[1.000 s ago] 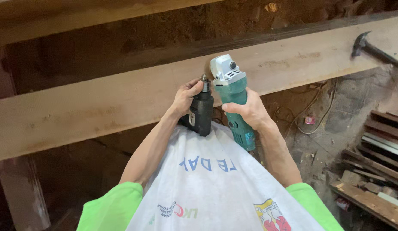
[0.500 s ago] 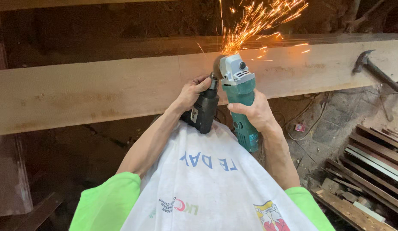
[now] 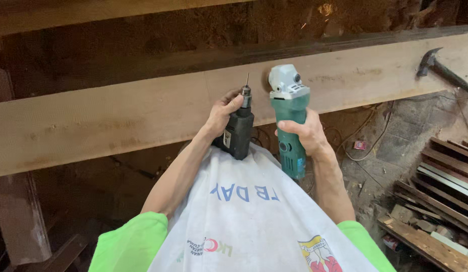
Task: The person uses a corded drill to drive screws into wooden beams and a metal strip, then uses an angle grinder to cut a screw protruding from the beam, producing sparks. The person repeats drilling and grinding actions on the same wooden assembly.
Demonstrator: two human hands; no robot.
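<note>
My left hand (image 3: 223, 112) grips a black power drill (image 3: 238, 132) with its thin bit pointing up in front of a long wooden plank (image 3: 118, 113). My right hand (image 3: 305, 133) holds a green angle grinder (image 3: 290, 113) by its body, its grey head level with the plank's face. The grinder's disc is hidden behind the head. Both tools sit side by side just above a white printed sack (image 3: 254, 221) worn as an apron over my front. No sparks show at the grinder.
A hammer (image 3: 440, 68) rests on the plank's right end. Stacked boards and wood scraps (image 3: 440, 201) lie on the ground at the right. A dark beam (image 3: 274, 50) runs behind the plank. A wooden post (image 3: 20, 216) stands at lower left.
Half a second ago the grinder threw sparks against the plank; now the sparks have stopped. The two hands have drawn apart, and the drill's bit shows upright.
</note>
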